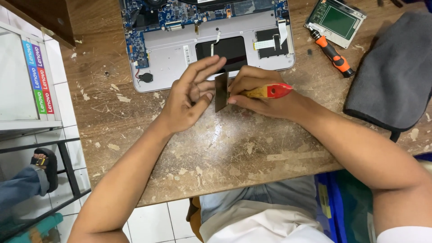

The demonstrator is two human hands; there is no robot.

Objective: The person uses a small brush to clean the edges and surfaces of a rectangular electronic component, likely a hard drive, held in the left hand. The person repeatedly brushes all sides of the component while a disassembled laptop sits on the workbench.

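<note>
Steel scraper blade [221,92] upright on worn wooden table [216,148], just before opened laptop base [211,45] — right hand [256,90] clenched on red-and-yellow handle [268,91]; left hand [191,96], fingers spread, released, flanks blade, apparently steadying. Orange screwdriver [332,55] parked aside.

Your left hand [189,96] is open, fingers spread, just beside your right hand [256,92], curled in a grip.

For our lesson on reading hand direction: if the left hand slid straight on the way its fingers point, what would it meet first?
Probably the opened laptop base: the left hand points up-right, its fingers already over the near edge by the black pad. Height is unclear.
</note>
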